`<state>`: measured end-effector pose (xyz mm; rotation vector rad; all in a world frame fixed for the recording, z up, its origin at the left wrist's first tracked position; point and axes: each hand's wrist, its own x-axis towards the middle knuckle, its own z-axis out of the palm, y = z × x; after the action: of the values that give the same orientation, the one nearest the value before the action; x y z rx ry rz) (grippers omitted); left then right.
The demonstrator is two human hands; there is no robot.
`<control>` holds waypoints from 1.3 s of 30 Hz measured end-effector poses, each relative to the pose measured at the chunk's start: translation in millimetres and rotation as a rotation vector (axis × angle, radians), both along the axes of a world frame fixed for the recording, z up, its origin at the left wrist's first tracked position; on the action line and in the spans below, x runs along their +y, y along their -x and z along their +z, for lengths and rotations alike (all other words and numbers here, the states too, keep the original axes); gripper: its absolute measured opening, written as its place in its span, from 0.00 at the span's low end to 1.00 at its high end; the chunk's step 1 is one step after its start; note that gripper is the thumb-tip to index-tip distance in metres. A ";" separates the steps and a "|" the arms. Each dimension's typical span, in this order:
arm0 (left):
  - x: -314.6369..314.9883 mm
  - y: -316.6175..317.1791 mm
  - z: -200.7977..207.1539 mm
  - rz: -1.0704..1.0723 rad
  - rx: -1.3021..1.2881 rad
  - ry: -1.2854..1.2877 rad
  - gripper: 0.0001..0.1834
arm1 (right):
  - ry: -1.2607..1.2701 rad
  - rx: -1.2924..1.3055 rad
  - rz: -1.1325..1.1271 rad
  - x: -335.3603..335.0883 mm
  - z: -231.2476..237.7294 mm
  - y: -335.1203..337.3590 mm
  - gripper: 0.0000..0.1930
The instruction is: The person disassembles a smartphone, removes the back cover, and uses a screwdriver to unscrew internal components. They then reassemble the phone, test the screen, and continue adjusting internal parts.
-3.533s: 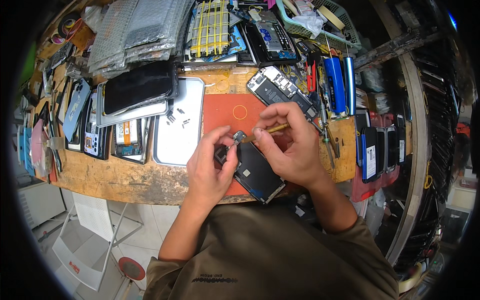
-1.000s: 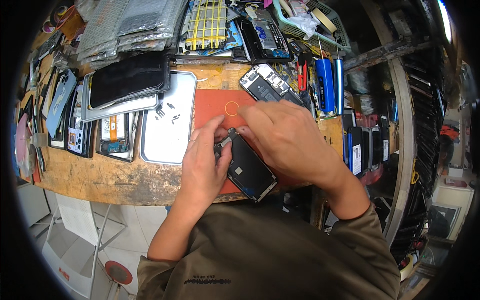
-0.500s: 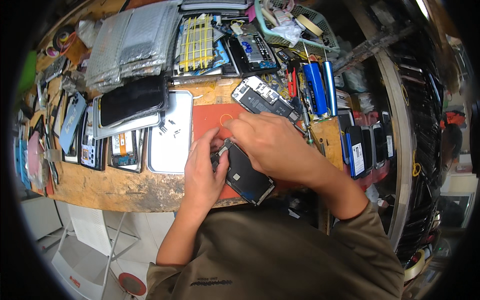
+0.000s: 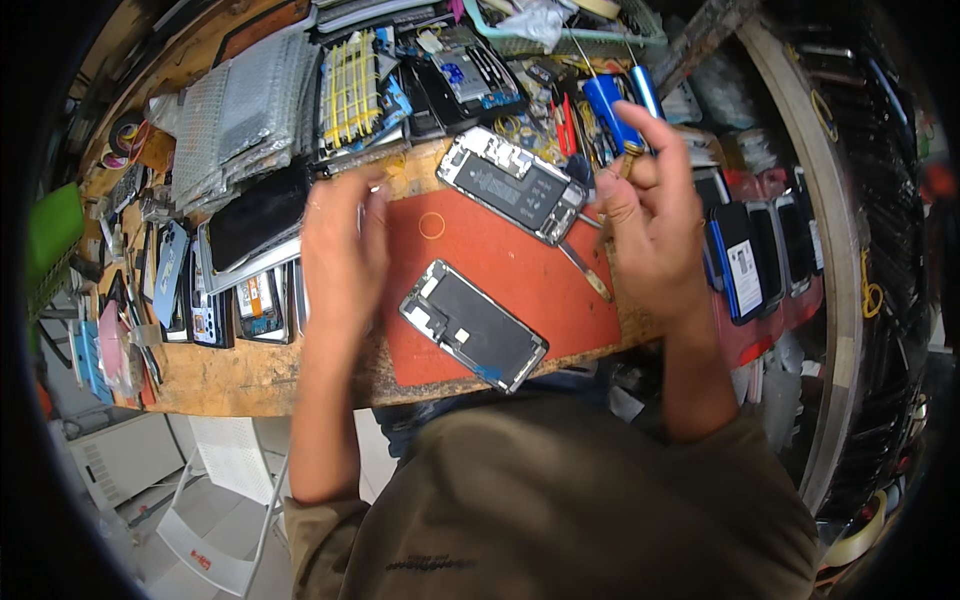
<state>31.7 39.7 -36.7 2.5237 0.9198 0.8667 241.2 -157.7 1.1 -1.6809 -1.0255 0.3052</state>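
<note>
A phone screen panel [image 4: 490, 335], black on its back with metal edges, lies tilted on the red mat [image 4: 530, 280], with neither hand touching it. Beyond it rests an opened phone body [image 4: 515, 190], its black battery and inner parts exposed. My left hand [image 4: 345, 235] is raised left of the mat, thumb and fingers closed near a small shiny spot; what they pinch is unclear. At the right, my right hand [image 4: 655, 215] is lifted with the index finger extended, pinching a small brass-coloured tool [image 4: 630, 158] whose kind I cannot make out.
A thin pry tool [image 4: 587, 272] and a yellow rubber band [image 4: 432, 226] lie on the mat. Bubble-wrap sleeves [image 4: 245, 120] and stacked phones [image 4: 258, 220] crowd the left. Blue cylinders [image 4: 607, 108], red-handled pliers [image 4: 566, 125] and a green basket [image 4: 570, 42] stand at the back.
Both hands have come off the screen panel and moved apart, the left leftward and up, the right rightward and up. The panel now lies uncovered on the mat. The view has shifted slightly.
</note>
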 end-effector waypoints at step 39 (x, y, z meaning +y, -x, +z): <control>-51.1 45.7 18.7 -0.148 0.027 0.994 0.07 | 0.304 -0.538 0.344 -64.0 -61.1 125.4 0.05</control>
<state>-14.0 -11.4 -18.0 1.6957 0.8556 0.2103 115.8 -221.7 -60.0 -1.9048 -1.7485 0.2423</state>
